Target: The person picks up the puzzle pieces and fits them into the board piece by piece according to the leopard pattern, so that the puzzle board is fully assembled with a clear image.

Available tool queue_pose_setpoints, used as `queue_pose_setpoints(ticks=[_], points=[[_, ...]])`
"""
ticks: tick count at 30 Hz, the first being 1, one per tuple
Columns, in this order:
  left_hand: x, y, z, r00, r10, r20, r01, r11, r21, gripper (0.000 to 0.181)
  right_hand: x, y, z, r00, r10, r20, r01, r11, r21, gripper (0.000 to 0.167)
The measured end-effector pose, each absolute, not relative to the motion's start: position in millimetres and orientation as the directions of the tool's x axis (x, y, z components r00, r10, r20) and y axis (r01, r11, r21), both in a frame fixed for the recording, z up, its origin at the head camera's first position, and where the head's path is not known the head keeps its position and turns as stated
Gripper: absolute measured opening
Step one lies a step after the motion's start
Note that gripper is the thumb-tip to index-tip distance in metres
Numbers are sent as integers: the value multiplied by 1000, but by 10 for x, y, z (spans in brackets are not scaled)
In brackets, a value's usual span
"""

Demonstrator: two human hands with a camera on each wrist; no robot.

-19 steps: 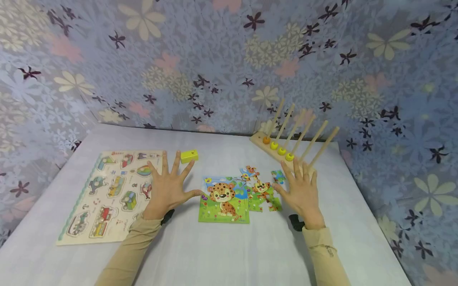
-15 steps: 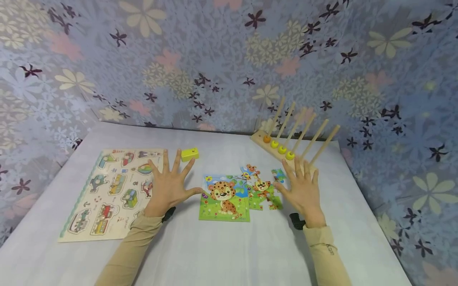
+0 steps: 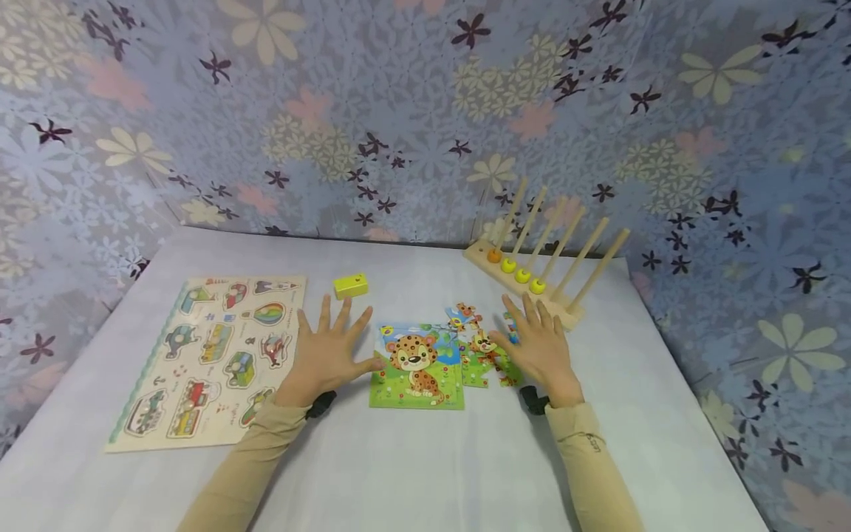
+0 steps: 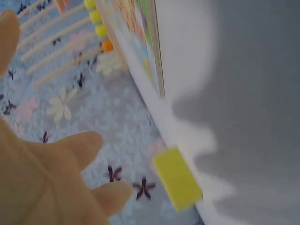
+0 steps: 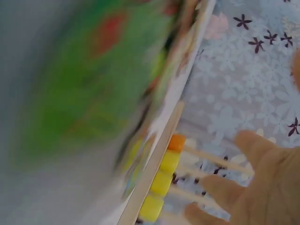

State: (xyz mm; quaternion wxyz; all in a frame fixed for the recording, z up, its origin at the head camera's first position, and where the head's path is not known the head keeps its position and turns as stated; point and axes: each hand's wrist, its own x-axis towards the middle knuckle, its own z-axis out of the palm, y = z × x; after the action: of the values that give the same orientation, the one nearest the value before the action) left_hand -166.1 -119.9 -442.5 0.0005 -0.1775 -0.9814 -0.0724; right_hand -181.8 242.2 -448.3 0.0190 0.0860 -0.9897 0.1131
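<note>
My left hand [image 3: 326, 360] is held above the white table with its fingers spread and nothing in it. Its thumb tip overlaps the left edge of a leopard picture puzzle [image 3: 415, 369]; contact cannot be told. My right hand [image 3: 537, 355], also spread and holding nothing, is over the right side of several loose jigsaw pieces [image 3: 475, 362] and hides part of them. These pieces lie against the picture's right side, with gaps between some. In the left wrist view, the left hand [image 4: 51, 183] shows straight fingers; in the right wrist view, so does the right hand [image 5: 262, 187].
A wooden board puzzle [image 3: 222, 391] with vehicle pictures lies at the left. Behind the left hand sits a yellow block [image 3: 350, 286]. At the back right stands a wooden rack [image 3: 565, 314] with tall pegs, some bearing yellow and orange beads. A flowered cloth [image 3: 412, 111] hangs behind the table.
Both hands have moved inward: the left a little to the right and lower, the right to the left, further over the jigsaw pieces. The objects on the table have stayed put.
</note>
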Motion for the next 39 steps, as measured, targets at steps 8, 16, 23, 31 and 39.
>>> queue_pose_setpoints(ticks=[8,16,23,31,39], points=[[-1525,-973,-4519,-830,522,-194,456,837,302,115,-2213,1979,-4446,-970,-239,-41,-198,876,-441,61],[-1497,-898,-4606,-791,569,-224,457,794,401,125,-2329,1792,-4558,-967,-240,-86,-184,889,-419,48],[-1554,-938,-4682,-783,583,-216,470,782,409,127,-2291,1860,-4613,-995,-94,33,-98,865,-493,43],[-1580,-952,-4673,-780,588,-214,469,776,422,129,-2285,1821,-4595,-1000,-10,29,-29,582,-812,35],[-1605,-945,-4614,-787,588,-187,470,767,437,129,-2238,1326,-4549,-977,-133,-166,106,373,-922,31]])
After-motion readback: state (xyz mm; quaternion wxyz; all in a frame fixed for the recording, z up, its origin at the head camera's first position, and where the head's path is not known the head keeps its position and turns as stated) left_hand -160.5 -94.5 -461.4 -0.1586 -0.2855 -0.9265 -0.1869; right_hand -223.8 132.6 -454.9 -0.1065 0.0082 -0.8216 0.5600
